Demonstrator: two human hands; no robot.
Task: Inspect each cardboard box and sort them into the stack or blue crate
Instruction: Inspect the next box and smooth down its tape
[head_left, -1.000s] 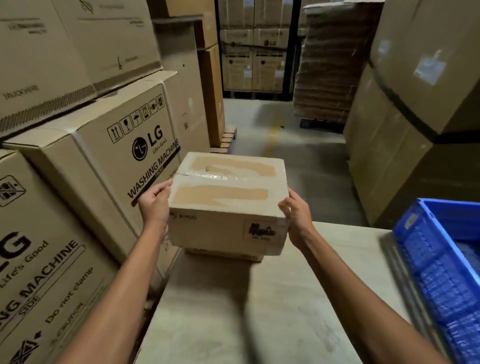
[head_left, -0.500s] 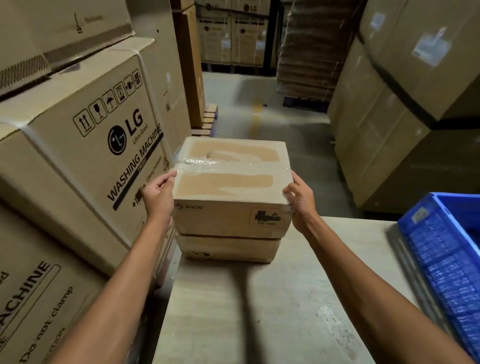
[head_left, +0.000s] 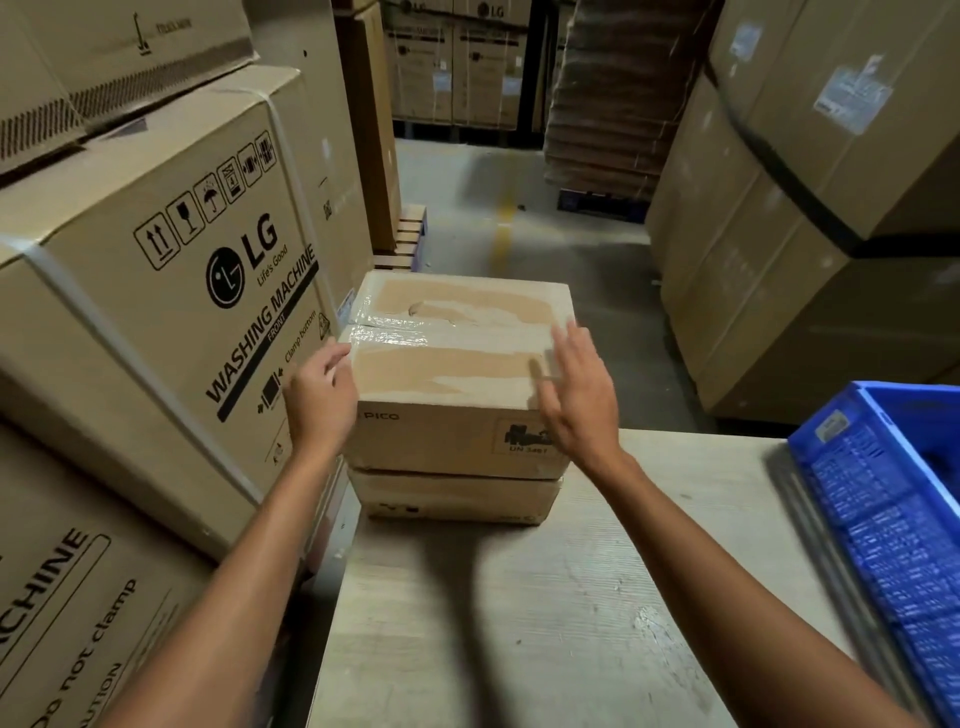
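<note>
While a taped box (head_left: 457, 374) tops another box (head_left: 452, 496), the crate (head_left: 878, 519) (blue) stands apart.

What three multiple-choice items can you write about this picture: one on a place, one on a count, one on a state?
1. Where is the blue crate relative to the top box?
A. to its right
B. on top of it
C. to its left

2. How many small boxes form the stack on the table?
A. one
B. two
C. four

3. How is the right hand?
A. clenched in a fist
B. open, fingers straight
C. gripping the crate

Key:
1 A: the crate stands at the right edge of the view.
2 B: the top box rests on one lower box.
3 B: its fingers are straight at the top box's right corner.
</note>
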